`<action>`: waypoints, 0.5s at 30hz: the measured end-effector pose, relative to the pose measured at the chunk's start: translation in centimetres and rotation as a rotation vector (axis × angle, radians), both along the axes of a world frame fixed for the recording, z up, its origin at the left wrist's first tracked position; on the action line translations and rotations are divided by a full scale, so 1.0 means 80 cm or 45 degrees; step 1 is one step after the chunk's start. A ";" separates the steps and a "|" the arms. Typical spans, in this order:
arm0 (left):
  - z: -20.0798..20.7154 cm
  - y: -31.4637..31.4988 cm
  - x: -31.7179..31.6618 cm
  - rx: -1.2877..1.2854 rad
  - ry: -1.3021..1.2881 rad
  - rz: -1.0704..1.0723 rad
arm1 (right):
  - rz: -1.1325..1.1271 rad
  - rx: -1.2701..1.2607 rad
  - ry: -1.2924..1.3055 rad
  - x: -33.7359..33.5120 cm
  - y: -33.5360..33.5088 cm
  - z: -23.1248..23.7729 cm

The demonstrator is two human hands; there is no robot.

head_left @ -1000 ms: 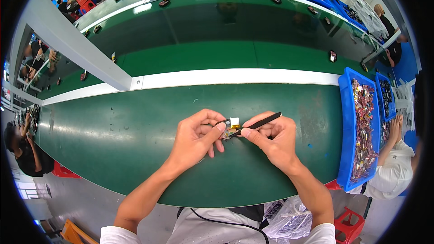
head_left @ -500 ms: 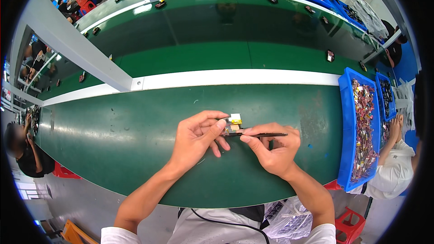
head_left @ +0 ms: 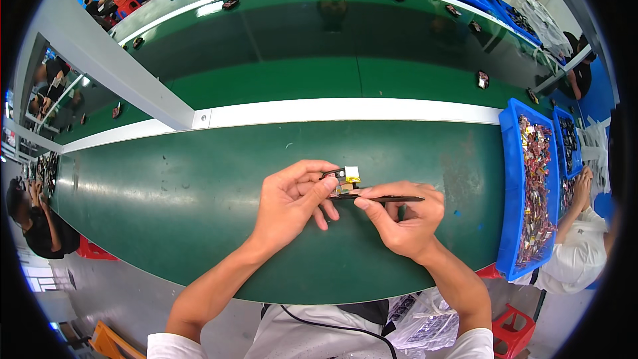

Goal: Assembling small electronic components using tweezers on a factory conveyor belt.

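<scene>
My left hand (head_left: 287,205) pinches a small electronic device (head_left: 341,175) with a black casing, above the middle of the green table. A white and yellow battery-like block (head_left: 352,173) stands out at its far right side. Between the thumb and fingers of my right hand (head_left: 411,221) lie slim black tweezers (head_left: 397,198), held nearly level. Their tip end points left into the near part of the device, by a bit of circuit board. My fingers hide most of the casing and the exact point of contact.
A long blue bin (head_left: 509,193) of small wired parts stands at the table's right edge, a smaller blue bin (head_left: 569,139) beyond it. A white rail (head_left: 345,110) divides the table from a green belt carrying several devices. A grey post (head_left: 113,60) rises at left. Co-workers sit around.
The devices on the belt have shifted slightly left. In my left hand the device has turned a little, showing more of its black casing. My right hand has barely moved.
</scene>
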State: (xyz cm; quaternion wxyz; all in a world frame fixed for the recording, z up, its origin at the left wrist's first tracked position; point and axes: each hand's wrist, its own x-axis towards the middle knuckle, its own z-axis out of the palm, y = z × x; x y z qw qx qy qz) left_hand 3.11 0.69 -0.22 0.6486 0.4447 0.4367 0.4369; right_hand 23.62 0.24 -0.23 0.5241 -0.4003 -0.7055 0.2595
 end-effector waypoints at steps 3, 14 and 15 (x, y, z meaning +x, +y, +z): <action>0.000 -0.002 0.001 0.039 0.056 0.036 | 0.011 0.013 -0.007 0.000 0.001 -0.001; -0.002 -0.005 0.003 0.147 0.097 0.096 | 0.008 0.011 -0.015 0.000 0.000 0.001; -0.002 -0.005 0.003 0.145 0.094 0.094 | 0.009 0.013 -0.016 0.000 0.000 0.000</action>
